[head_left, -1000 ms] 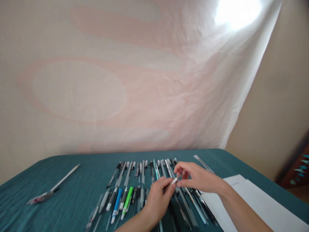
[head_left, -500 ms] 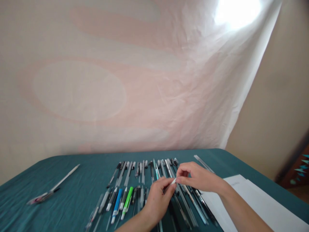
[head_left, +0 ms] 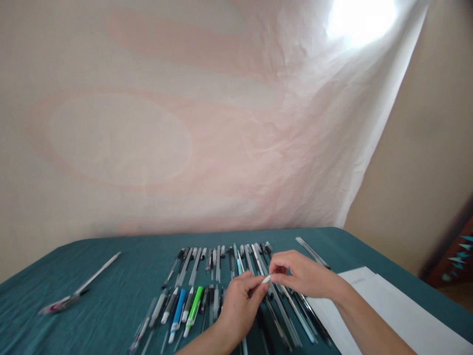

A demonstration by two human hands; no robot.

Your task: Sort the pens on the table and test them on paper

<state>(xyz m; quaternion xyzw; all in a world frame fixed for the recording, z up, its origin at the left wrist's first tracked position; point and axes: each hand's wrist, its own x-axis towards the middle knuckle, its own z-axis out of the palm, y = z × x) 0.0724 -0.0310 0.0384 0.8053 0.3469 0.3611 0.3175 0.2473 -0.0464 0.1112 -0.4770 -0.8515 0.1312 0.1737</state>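
Between my two hands is a small white piece (head_left: 266, 279), too small and blurred for its kind to show. My left hand (head_left: 242, 301) pinches it with thumb and forefinger from the left. The fingertips of my right hand (head_left: 295, 273) close on its other end. Both hands hover over rows of pens and pen parts, hiding some of them. Left of my left hand lie a green pen (head_left: 193, 310) and a blue pen (head_left: 178, 315). Clear pen barrels (head_left: 286, 315) spread beneath and right of the hands.
White paper sheets (head_left: 391, 310) lie at the right on the green cloth (head_left: 140, 266). Clear thin tubes (head_left: 312, 251) rest behind my right hand. A long white stick-like item (head_left: 98, 273) lies far left, with a blurred bundle at its near end. A pale sheet (head_left: 221, 148) hangs behind.
The fingertips of my right hand have shifted slightly, and the white piece tilts a little flatter. Both hands stay in nearly the same place; the view shifts slightly.
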